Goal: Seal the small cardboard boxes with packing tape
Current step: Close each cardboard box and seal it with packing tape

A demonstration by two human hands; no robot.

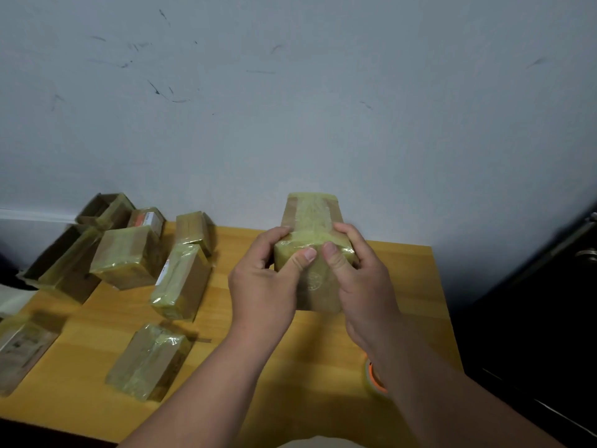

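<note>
The small brown cardboard box banded with yellowish tape [312, 250] stands between your hands above the wooden surface [310, 350], long axis pointing away from you. Left hand [265, 282] and right hand [361, 279] clasp its sides, thumbs pressing the tape on the near edge.

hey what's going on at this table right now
A person is sealing small cardboard boxes with tape. Both hands, the left hand and the right hand, hold one box above the wooden table, with both thumbs pressing yellowish tape down over its near edge. A pile of taped boxes sits to the left. The tape roll lies on the table, partly hidden under the right forearm.
</note>
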